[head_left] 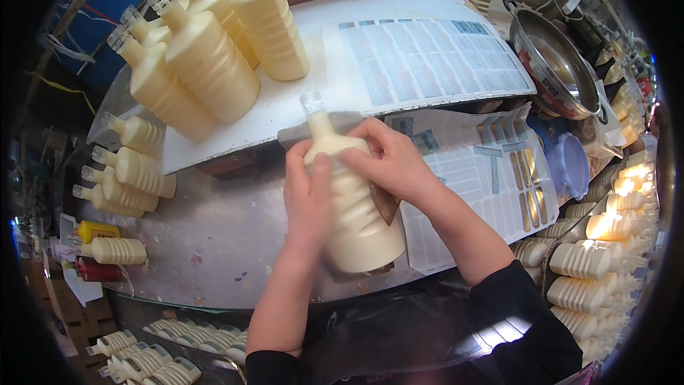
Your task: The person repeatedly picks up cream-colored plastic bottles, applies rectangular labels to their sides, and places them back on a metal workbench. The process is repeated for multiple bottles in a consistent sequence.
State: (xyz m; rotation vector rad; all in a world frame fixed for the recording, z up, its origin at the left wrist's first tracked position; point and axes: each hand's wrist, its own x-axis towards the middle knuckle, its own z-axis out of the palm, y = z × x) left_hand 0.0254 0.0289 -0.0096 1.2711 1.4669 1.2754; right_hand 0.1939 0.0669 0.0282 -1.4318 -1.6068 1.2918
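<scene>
A cream-coloured ribbed plastic bottle (360,224) with a clear threaded neck tilts over the grey table, its neck pointing away from me. My left hand (308,182) grips its left shoulder, the thumb lying on the front face. On the other side, my right hand (390,160) closes around the right shoulder, thumb pressed on the front. The fingertips behind the bottle are hidden. A brown flat piece (385,204) shows below my right hand, beside the bottle; whether I hold it, I cannot tell. Behind the bottle's neck lies a grey flat piece (292,133).
Several cream bottles (214,57) stand on a raised white board at the far left. Label sheets (427,57) lie on that board; more sheets (463,178) with gold strips lie at right. A metal pan (559,60) and purple tub (570,164) sit far right. Bottles (588,260) crowd the right edge.
</scene>
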